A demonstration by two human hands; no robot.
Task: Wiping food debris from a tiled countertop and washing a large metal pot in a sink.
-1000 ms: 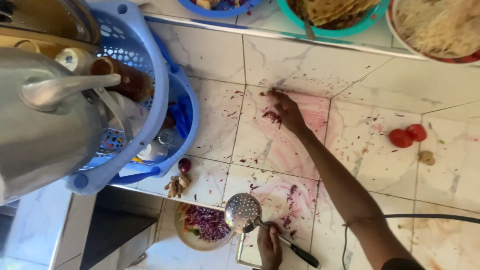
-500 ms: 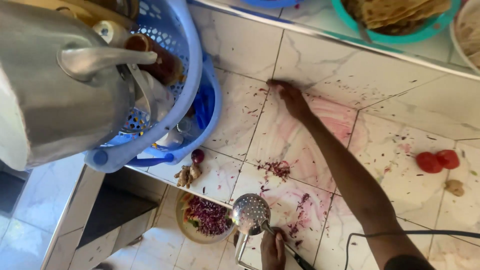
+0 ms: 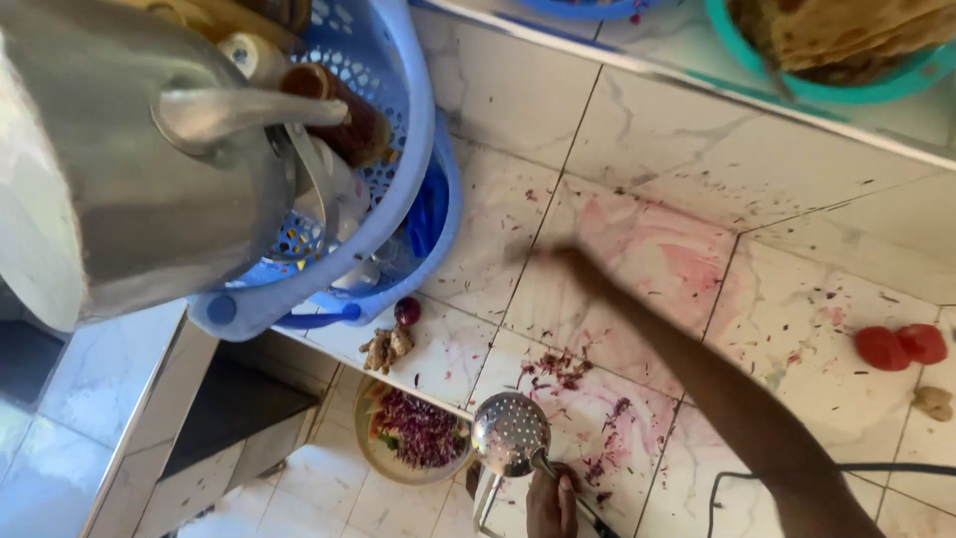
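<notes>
Hands: two; skimmer [image 3: 510,432] one; tomatoes [image 3: 901,346] two.

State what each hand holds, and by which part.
The left hand holds the perforated metal skimmer with its grip on the handle. The right hand is too blurred to tell.

a round perforated metal skimmer [image 3: 510,433] sits at the bottom centre of the frame, bowl tilted up, handle running down-right. just above it lies a small heap of purple cabbage shreds [image 3: 560,367] on the stained marble counter.
</notes>
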